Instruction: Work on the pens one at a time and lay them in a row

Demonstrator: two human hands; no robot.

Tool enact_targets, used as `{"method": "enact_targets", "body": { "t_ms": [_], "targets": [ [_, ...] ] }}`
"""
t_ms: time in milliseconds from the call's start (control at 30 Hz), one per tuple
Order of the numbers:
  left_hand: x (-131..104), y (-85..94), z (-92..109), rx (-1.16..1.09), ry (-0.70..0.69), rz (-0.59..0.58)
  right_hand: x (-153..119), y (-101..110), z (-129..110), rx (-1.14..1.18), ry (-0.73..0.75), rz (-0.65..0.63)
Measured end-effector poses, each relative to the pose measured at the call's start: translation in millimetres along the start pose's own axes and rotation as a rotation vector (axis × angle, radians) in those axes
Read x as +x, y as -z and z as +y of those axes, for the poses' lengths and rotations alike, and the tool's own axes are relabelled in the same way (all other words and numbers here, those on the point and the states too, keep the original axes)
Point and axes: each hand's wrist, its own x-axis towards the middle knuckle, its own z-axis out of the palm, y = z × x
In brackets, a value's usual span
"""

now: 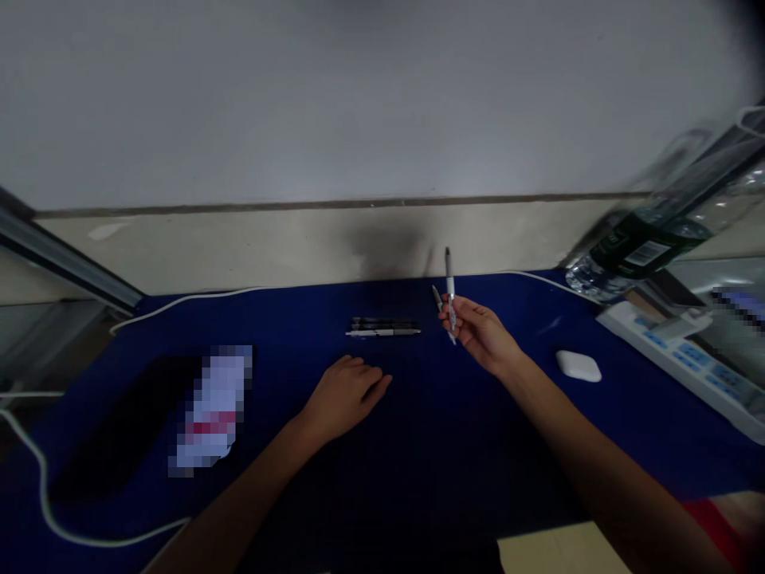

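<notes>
My right hand (481, 333) pinches a white and grey pen (450, 275), held nearly upright with its dark end up. A second slim pen (437, 298) shows slanted just behind my fingers; whether it lies on the desk or is also held I cannot tell. To the left, a silver and black pen (382, 332) lies sideways in a row with dark pens (382, 322) behind it. Just in front of that row, my left hand (347, 396) rests palm down on the blue desktop (430, 446), thumb apart, holding nothing.
At left lies a phone (215, 406) with a blurred screen. A white earphone case (578, 366), a power strip (681, 363) and a plastic bottle (639, 247) stand at right. White cable (191, 297) runs along the back edge by the wall (268, 247). Yellowish paper (562, 550) lies at the front.
</notes>
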Motion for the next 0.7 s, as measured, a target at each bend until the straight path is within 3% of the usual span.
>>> {"method": "enact_targets", "body": {
  "t_ms": [100, 200, 300, 400, 533, 700],
  "targets": [
    [0, 0.2, 0, 0.014, 0.005, 0.003, 3, 4, -3, -0.023, 0.099, 0.031],
    [0, -0.2, 0, 0.001, 0.004, 0.009, 9, 12, -5, -0.167, 0.279, 0.168],
    [0, -0.2, 0, -0.023, 0.007, 0.013, 16, 25, -7, -0.533, 0.449, 0.383],
    [0, 0.6, 1, -0.022, 0.01, 0.007, 20, 35, -8, -1.024, 0.531, 0.508],
    [0, 1.1, 1, -0.014, 0.0, -0.002, 20, 41, -4, -1.385, 0.516, 0.485],
    [1, 0.9, 1, 0.007, -0.003, 0.004, 18, 38, 1, -1.638, 0.468, 0.402]
  ]
}}
